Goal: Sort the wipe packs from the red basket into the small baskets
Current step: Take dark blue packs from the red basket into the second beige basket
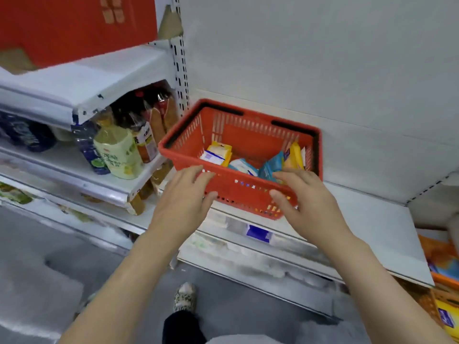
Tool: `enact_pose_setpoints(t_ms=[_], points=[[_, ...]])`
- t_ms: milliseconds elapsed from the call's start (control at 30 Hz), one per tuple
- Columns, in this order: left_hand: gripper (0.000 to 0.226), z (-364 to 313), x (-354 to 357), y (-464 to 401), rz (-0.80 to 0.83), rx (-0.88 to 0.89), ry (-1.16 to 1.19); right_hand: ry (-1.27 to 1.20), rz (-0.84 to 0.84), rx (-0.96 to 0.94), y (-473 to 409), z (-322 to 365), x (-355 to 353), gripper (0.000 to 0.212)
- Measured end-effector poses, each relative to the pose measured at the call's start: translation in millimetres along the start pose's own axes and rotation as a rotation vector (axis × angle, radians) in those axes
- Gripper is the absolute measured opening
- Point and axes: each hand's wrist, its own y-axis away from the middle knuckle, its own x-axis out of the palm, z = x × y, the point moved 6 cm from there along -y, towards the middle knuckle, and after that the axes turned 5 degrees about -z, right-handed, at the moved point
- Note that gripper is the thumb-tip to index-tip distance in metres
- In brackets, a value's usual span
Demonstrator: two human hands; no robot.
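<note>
A red basket [250,135] stands on a white shelf [367,224], its near wall jutting past the shelf's front edge. Inside lie several wipe packs: a yellow one [219,151] at the left, a white and blue one [242,166] in the middle, a teal one [270,167] and another yellow one [294,155] at the right. My left hand [183,202] is at the basket's near left corner, fingers spread over the rim. My right hand [308,199] is at the near right corner, fingers loosely bent over the rim. Neither hand visibly holds a pack. No small baskets show.
To the left, a lower shelf holds drink bottles [116,150] and sauce bottles [149,125]. A slotted upright post [180,70] separates the two bays. Orange boxes [442,264] sit at the lower right. Grey floor and my shoe [185,296] are below.
</note>
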Motion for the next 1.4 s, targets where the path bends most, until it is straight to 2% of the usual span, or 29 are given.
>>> enact_pose_setpoints(t_ms=[133, 233, 433, 567, 767, 833, 900, 1000, 1033, 1133, 1267, 1333, 1400], points=[[0.043, 30.5, 18.1, -80.9, 0.030, 0.122, 0.051, 0.034, -0.050, 0.135, -47.8, -9.6, 29.5, 0.034], [0.045, 46.1, 34.1, -129.1, 0.110, 0.173, 0.068, 0.043, -0.039, 0.256, -75.8, -15.7, 44.4, 0.036], [0.050, 65.7, 80.5, -196.0, 0.286, 0.232, 0.044, 0.101, 0.059, 0.325, -124.5, -36.4, 82.8, 0.039], [0.055, 78.0, 111.8, -218.9, 0.416, 0.153, 0.065, 0.114, 0.251, 0.323, -152.6, -56.7, 134.0, 0.042], [0.070, 105.4, 150.3, -225.2, 0.613, -0.049, 0.056, 0.101, 0.809, 0.257, -178.2, -93.5, 233.9, 0.055], [0.072, 113.3, 155.8, -223.8, 0.657, -0.105, 0.068, 0.118, 0.924, 0.270, -178.5, -105.2, 256.6, 0.061], [0.072, 119.3, 157.4, -222.0, 0.678, -0.154, 0.073, 0.018, 0.912, 0.327, -181.2, -107.4, 270.6, 0.057], [0.064, 124.3, 159.4, -222.7, 0.682, -0.184, 0.058, -0.269, 0.793, 0.500, -187.8, -91.9, 286.6, 0.037], [0.061, 125.2, 160.8, -222.7, 0.693, -0.191, 0.055, -0.287, 0.827, 0.491, -187.1, -84.7, 292.8, 0.038], [0.066, 126.1, 168.2, -217.5, 0.801, -0.212, 0.056, -0.134, 1.047, 0.308, -175.8, -73.8, 303.4, 0.042], [0.090, 122.5, 180.9, -205.7, 0.963, -0.158, -0.015, 0.246, 1.145, 0.145, -166.9, -93.6, 296.1, 0.063], [0.094, 119.4, 183.5, -203.2, 1.003, -0.131, -0.021, 0.389, 1.173, 0.117, -164.4, -100.9, 292.7, 0.056], [0.094, 117.2, 182.2, -206.2, 0.993, -0.105, -0.031, 0.360, 1.182, 0.159, -167.3, -107.4, 284.8, 0.042]])
